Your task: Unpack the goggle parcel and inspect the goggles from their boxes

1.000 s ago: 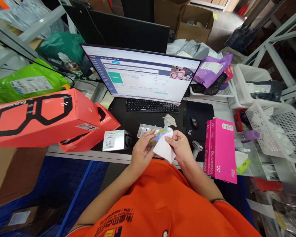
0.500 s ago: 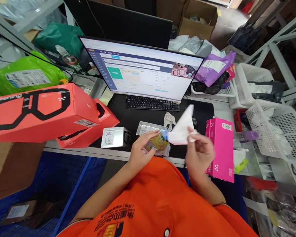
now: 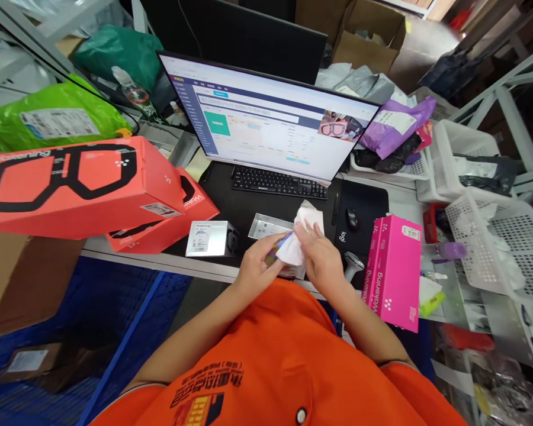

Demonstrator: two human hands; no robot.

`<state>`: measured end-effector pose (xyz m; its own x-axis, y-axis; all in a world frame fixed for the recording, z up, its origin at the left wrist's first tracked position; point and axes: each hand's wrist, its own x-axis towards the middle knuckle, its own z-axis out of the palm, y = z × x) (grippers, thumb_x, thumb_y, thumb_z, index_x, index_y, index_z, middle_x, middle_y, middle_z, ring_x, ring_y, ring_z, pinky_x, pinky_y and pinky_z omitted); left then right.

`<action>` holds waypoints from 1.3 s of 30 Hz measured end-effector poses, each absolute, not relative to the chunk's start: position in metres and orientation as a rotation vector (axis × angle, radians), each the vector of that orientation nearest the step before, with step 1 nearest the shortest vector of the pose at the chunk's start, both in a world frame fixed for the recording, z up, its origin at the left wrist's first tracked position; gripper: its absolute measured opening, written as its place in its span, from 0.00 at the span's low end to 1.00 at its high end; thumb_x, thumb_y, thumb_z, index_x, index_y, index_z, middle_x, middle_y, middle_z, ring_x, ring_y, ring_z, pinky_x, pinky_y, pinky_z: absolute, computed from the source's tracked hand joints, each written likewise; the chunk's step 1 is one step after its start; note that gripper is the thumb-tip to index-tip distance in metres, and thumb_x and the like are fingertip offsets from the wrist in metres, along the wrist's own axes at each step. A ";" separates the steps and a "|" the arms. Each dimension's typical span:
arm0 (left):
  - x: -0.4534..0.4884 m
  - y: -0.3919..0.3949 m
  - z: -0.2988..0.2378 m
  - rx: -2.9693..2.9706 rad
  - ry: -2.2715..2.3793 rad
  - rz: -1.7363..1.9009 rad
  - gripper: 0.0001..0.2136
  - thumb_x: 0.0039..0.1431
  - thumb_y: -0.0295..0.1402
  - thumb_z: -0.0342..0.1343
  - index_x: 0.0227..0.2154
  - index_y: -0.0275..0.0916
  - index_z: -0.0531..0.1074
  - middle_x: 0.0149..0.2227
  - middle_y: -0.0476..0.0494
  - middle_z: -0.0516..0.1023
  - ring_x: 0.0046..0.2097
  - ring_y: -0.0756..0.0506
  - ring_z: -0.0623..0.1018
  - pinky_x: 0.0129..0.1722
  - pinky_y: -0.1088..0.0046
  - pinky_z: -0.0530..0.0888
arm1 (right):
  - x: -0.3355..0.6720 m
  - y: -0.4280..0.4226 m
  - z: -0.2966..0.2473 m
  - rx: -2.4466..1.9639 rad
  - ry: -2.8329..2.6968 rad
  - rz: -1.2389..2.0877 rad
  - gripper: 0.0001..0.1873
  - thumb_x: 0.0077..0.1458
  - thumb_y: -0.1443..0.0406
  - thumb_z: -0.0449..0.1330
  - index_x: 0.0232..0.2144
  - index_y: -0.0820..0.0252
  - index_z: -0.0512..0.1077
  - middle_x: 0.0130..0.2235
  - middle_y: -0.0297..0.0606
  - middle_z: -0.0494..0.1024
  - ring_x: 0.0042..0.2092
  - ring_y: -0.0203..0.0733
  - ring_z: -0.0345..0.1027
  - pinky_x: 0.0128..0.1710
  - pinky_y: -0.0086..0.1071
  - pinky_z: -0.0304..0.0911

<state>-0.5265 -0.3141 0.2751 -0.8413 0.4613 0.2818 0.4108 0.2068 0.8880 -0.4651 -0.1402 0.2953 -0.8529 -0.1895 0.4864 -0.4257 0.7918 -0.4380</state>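
My left hand grips a small shiny item with yellow and blue tints at the desk's front edge. My right hand presses a white cloth against that item from the right, so most of it is hidden. Both hands hover over the black desk mat, just in front of a flat silver tray. A small silver box with a label lies left of my left hand.
A monitor and black keyboard stand behind the hands. Orange goggle boxes are stacked at left. A pink box, a mouse and a handheld scanner lie at right. White baskets fill the far right.
My right hand swung the white cloth away to the right and up, then brought it back onto the item in my left hand. The view shifted slightly.
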 end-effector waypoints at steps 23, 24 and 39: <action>-0.528 -0.315 0.279 0.750 2.345 1.777 0.27 0.50 0.21 0.51 0.54 0.43 0.73 0.56 0.42 0.78 0.58 0.40 0.77 0.68 0.49 0.62 | -0.472 -0.116 0.290 -0.123 -2.178 1.048 0.18 0.62 0.70 0.59 0.52 0.51 0.78 0.50 0.38 0.83 0.51 0.45 0.78 0.54 0.40 0.74; -0.528 -0.315 0.281 0.713 2.328 1.804 0.27 0.50 0.20 0.51 0.54 0.42 0.74 0.55 0.42 0.79 0.57 0.41 0.78 0.66 0.52 0.65 | -0.473 -0.110 0.288 -0.311 -2.046 1.119 0.16 0.60 0.68 0.62 0.50 0.52 0.78 0.47 0.39 0.84 0.48 0.44 0.80 0.52 0.39 0.75; -0.519 -0.316 0.289 0.732 2.189 1.848 0.35 0.55 0.19 0.51 0.66 0.49 0.62 0.66 0.45 0.68 0.64 0.42 0.71 0.63 0.61 0.70 | -0.457 -0.176 0.292 -0.519 -1.618 2.546 0.20 0.46 0.53 0.72 0.39 0.54 0.79 0.41 0.42 0.84 0.41 0.50 0.80 0.41 0.40 0.78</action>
<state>-0.5186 -0.3156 0.2886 -0.8615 0.4783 0.1704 0.2481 0.1037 0.9632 -0.4570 -0.1758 0.2918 -0.9393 0.2460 -0.2393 0.1122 -0.4390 -0.8914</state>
